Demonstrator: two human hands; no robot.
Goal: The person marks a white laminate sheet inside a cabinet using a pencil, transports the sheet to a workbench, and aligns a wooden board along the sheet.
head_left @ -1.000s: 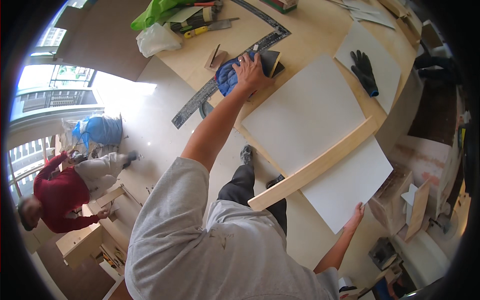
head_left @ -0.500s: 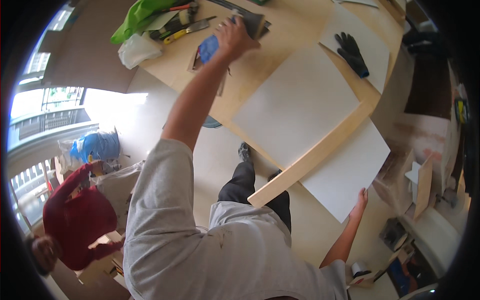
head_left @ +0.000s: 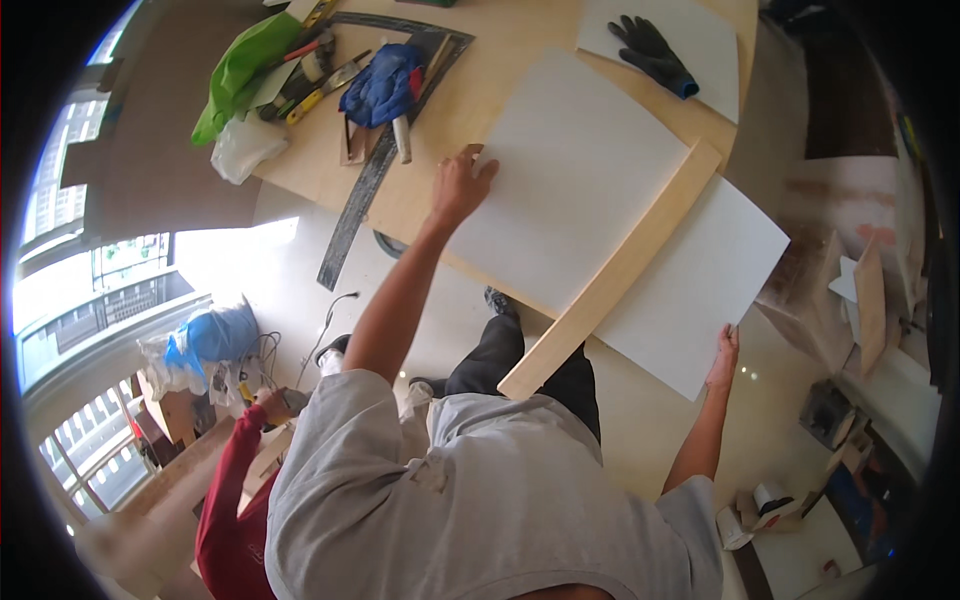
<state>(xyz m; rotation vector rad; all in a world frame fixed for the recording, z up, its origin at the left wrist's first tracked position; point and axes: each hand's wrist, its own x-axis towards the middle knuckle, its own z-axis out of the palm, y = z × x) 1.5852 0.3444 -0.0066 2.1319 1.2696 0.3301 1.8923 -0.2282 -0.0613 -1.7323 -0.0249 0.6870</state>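
White board (head_left: 580, 190): centre frame on the surface (head_left: 520, 45), overhanging its near edge, wood strip (head_left: 612, 270) across it. Left hand (head_left: 458, 185), earlier reaching to the blue cloth (head_left: 383, 85) in the upper left, now lies flat on the board's left edge. Right hand (head_left: 724, 352) grips the lower-right corner. Board now steadied at both ends.

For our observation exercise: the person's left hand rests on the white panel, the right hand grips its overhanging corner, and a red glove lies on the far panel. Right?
Not quite. The head view shows the glove is black, not red. The left hand does rest on the white panel, and the right hand grips its overhanging corner.
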